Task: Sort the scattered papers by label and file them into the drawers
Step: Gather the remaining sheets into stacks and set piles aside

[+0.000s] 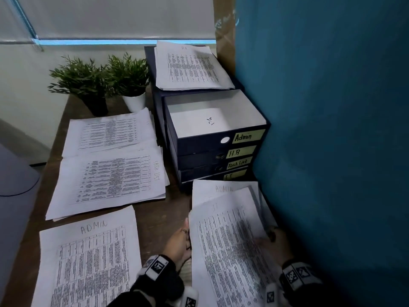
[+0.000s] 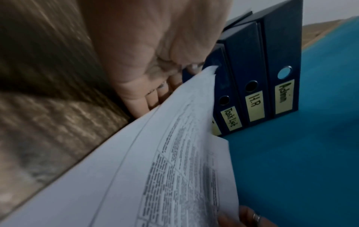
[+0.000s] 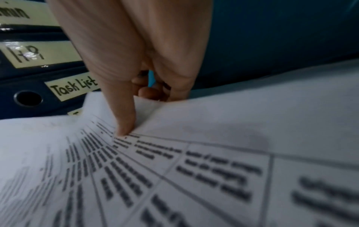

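A sheaf of white printed sheets headed "IT" (image 1: 228, 240) is held above the brown wooden table (image 1: 155, 218), at its near right corner beside the teal partition wall (image 1: 332, 129). The left hand (image 1: 180, 242) grips the sheaf's left edge, fingers curled under the paper. The right hand (image 1: 273, 240) pinches the right edge, its thumb (image 3: 120, 110) pressing on the printed face and fingers tucked behind. Under the sheaf lies a white sheet marked "ADMIN" (image 1: 212, 189). Just behind stands the dark blue four-drawer file box (image 1: 205, 160), labelled Admin, H.R, Task List and IT; its top Admin drawer (image 1: 212, 116) is pulled out. More printed papers (image 1: 190, 67) rest on the box's top. To the left lie a "TASK LIST" pile (image 1: 110, 180), another printed pile (image 1: 110, 131) behind it, and a nearer "ADMIN" pile (image 1: 88, 262). Two green potted plants (image 1: 99, 78) stand at the table's far end.
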